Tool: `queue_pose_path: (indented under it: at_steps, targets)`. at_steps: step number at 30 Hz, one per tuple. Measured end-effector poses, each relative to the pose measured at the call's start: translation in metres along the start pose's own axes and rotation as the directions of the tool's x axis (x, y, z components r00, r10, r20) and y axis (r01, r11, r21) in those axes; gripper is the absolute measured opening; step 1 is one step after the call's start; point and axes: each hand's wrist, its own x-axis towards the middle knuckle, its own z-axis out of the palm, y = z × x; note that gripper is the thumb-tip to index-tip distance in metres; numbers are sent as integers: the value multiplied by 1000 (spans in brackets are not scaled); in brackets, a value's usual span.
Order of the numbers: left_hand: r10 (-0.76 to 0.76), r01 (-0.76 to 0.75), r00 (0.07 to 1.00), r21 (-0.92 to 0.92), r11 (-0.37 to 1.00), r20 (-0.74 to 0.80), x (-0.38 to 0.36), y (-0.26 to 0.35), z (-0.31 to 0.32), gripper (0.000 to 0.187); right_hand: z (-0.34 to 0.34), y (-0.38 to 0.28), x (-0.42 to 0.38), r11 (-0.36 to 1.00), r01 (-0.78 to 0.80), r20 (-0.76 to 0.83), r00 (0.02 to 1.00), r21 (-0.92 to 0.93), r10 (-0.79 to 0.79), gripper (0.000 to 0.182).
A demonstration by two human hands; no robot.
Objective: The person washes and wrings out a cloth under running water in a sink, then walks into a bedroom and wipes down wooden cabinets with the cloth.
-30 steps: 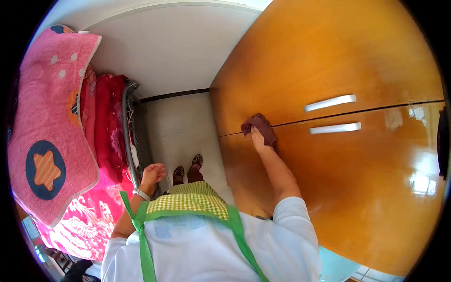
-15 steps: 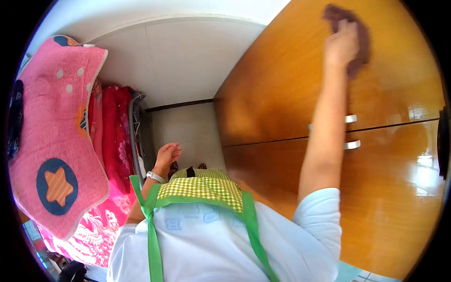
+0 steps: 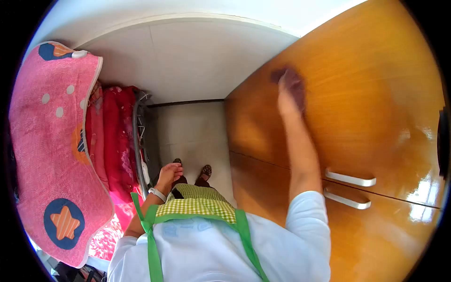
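Note:
My right hand [image 3: 288, 96] presses a dark purple-brown cloth [image 3: 296, 88] against the upper door of a glossy wooden cabinet [image 3: 366, 94]; motion blurs the hand a little. Two pale bar handles, an upper handle [image 3: 350, 178] and a lower handle [image 3: 346, 199], flank the seam between the doors, off to the right of my right forearm. My left hand [image 3: 170, 176] hangs in front of the green checked apron [image 3: 197, 209], its fingers loosely bent, holding nothing. A pale band is on that wrist.
On the left, a pink towel [image 3: 51, 141] with a star patch and red folded fabrics [image 3: 117, 141] lie over a grey metal-framed rack [image 3: 136, 127]. A pale wall [image 3: 188, 56] stands ahead. My feet are on the tiled floor [image 3: 192, 127] between rack and cabinet.
My right hand has slid the cloth across the cabinet door, leftward and nearer to me. The view has shifted, showing both handles and my feet more fully. My left hand stays low and free.

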Motion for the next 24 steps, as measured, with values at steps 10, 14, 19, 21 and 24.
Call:
queue_pose_path:
  at_steps: [10,14,19,21,24]
  targets:
    - [19,-18,1000,-17,1000,25,-17,5,3,20,-21,-112,-129,144,-590,598,720,795,-352,33]
    - [53,-67,995,170,983,88,7,-15,-30,20,-50,-24,-22,-74,-459,462,851,885,248,34]
    - [128,-303,950,747,593,284,22,-58,-48,33,-29,43,59,76,-41,3,895,996,446,20]
    - [-144,-237,953,952,192,266,38,-89,-40,46,28,5,75,533,-81,-320,721,842,615,20]
    - [-305,-134,942,990,47,142,51,-133,-24,45,5,-25,41,-142,-120,169,894,983,415,22]
